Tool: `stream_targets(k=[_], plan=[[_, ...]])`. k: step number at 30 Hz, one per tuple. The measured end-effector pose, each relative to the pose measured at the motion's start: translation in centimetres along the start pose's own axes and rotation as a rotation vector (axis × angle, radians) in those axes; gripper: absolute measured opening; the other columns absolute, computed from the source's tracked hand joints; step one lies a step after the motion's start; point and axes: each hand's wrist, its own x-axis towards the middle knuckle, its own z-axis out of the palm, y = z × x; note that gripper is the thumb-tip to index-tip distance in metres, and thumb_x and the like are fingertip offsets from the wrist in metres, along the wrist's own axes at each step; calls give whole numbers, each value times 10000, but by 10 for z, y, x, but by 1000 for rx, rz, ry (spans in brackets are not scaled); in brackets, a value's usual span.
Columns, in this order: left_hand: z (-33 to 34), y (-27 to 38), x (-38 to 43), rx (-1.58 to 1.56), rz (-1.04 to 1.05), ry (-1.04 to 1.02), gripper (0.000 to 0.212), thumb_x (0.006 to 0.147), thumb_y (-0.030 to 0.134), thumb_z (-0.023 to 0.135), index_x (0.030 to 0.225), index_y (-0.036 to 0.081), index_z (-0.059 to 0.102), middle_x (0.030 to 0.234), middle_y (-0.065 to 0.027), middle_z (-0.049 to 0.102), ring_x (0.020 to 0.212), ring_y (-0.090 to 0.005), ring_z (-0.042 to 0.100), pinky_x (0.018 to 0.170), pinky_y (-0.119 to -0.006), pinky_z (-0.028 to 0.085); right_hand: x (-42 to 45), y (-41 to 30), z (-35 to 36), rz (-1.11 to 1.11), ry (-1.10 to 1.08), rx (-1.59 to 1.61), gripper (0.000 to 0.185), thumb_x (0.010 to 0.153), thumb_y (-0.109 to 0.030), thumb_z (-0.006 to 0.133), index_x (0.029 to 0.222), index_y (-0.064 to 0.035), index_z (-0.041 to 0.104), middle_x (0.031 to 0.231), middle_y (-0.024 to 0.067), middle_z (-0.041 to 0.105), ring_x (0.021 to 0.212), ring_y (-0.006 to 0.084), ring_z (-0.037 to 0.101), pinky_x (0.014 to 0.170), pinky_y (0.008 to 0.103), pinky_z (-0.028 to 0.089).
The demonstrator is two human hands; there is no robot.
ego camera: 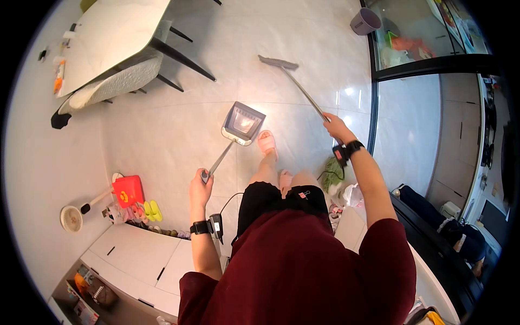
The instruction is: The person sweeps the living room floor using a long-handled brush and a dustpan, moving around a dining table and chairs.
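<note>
My left hand is closed around the top of the handle of a long-handled grey dustpan. The dustpan rests on the tiled floor in front of my pink slipper, its open side facing away from me. My right hand grips the metal handle of a broom. The broom's grey head lies on the floor farther out, beyond the dustpan and apart from it. Whether there is any dirt in the dustpan I cannot tell.
At upper left stand a white table and a chair with black legs. A waste bin is beside the glass door's black frame. Left are a red box and yellow-green slippers; a green bag lies near my right leg.
</note>
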Motion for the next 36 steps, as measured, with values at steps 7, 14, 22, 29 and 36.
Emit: stream_targets(k=[7, 14, 22, 29, 36], plan=[[8, 27, 35, 68, 53, -36, 205, 765, 188, 624, 901, 78, 516, 701, -156, 585, 664, -335, 578, 600, -379, 450, -123, 119, -35, -136, 14, -326, 412, 773, -153, 533, 1177, -81, 512, 984, 193, 597, 877, 320, 583, 756, 376, 458], [28, 54, 38, 36, -27, 6, 204, 760, 172, 628, 909, 80, 524, 690, -153, 582, 648, -312, 575, 603, -372, 449, -149, 205, -59, 13, -45, -642, 410, 760, -154, 500, 1170, -157, 522, 921, 186, 607, 822, 365, 581, 735, 433, 465], [56, 107, 9, 48, -150, 95, 240, 756, 172, 636, 946, 62, 538, 706, -133, 572, 647, -255, 552, 613, -336, 444, 28, 129, -52, -260, 39, -556, 394, 781, -106, 436, 1166, -142, 514, 824, 216, 605, 763, 385, 580, 667, 494, 456], [56, 151, -13, 117, -210, 103, 253, 768, 188, 629, 971, 60, 549, 751, -143, 600, 687, -266, 585, 638, -344, 457, 142, -17, -85, -350, 138, -585, 387, 769, -103, 449, 1146, -117, 536, 915, 204, 607, 861, 354, 585, 735, 429, 469], [73, 169, -2, 103, -194, 132, 270, 758, 188, 637, 976, 60, 542, 756, -146, 603, 695, -273, 590, 640, -349, 461, 75, 74, -147, -472, 41, -557, 428, 747, -86, 476, 1172, -114, 514, 908, 202, 601, 820, 374, 575, 737, 449, 460]])
